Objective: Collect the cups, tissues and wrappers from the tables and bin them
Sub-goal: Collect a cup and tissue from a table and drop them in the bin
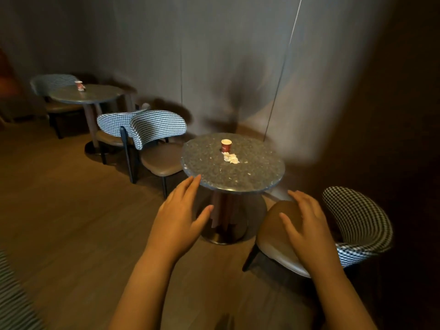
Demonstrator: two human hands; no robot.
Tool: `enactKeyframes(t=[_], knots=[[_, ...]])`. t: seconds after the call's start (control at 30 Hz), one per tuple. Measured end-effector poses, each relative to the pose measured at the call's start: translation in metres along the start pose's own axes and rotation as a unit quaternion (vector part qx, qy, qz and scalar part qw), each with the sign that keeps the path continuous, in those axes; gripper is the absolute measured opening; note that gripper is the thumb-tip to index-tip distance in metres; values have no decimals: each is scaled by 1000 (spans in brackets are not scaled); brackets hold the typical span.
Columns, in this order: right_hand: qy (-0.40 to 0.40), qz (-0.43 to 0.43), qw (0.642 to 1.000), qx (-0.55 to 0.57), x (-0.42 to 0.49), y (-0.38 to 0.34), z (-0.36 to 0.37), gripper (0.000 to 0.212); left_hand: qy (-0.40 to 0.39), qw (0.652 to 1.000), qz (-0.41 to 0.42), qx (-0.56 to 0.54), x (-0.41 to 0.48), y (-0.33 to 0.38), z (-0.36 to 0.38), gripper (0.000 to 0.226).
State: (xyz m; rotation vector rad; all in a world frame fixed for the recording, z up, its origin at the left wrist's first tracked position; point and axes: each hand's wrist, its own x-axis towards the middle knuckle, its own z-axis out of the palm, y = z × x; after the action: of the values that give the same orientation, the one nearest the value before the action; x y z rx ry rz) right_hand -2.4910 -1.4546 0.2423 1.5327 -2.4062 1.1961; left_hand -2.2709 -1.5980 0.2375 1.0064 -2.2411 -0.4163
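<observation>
Near desk (250, 177): round, dark speckled stone top on a single pedestal with a round foot, standing right of centre on a wooden floor (59, 210). On its far half, a red paper cup (226, 145), upright, with a pale inside. Just in front of the cup, touching or nearly touching its base, a crumpled white tissue (231, 158); whether a wrapper lies mixed in with it cannot be told. A few small pale flecks are scattered over the near part of the top. Left hand (181, 215): palm down, fingers spread and loosely extended, holding nothing, its fingertips at the near left rim of the near desk. Right hand (307, 225): palm down, fingers spread, holding nothing, hovering over the seat of the near right chair (357, 225), which has a checked back and a tan seat. Both forearms are bare and reach in from the bottom edge. Left of the near desk, two more checked chairs (157, 127) stand close together, one behind the other. Far desk (88, 94): round, same style, far left by the grey wall (214, 55). On it a second red cup (79, 85), with something small and pale at its base, too blurred to name. Behind the far desk, another checked chair (52, 83). Bottom left corner: a striped surface (14, 296), blurred.
</observation>
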Motion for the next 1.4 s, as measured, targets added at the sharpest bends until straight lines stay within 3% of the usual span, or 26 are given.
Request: enactKeyframes(t=[0.17,0.53,0.73,0.97,1.07,1.4], knots=[[-32,54,997,40,97,47,61,53,-88,994,-51,33,97,-50,61,74],[-139,68,987,43,367,176,226,58,-104,985,-92,103,320,-144,173,80],[-250,41,967,-6,476,231,299,67,-125,982,-117,85,402,-181,220,81],[-346,33,935,-64,552,276,379,76,-148,983,-106,17,512,-225,298,86],[-356,21,932,-66,573,293,414,77,-145,987,-67,23,559,-246,343,89],[-402,60,912,-58,610,345,502,73,-230,971,-50,-37,658,-306,474,94]])
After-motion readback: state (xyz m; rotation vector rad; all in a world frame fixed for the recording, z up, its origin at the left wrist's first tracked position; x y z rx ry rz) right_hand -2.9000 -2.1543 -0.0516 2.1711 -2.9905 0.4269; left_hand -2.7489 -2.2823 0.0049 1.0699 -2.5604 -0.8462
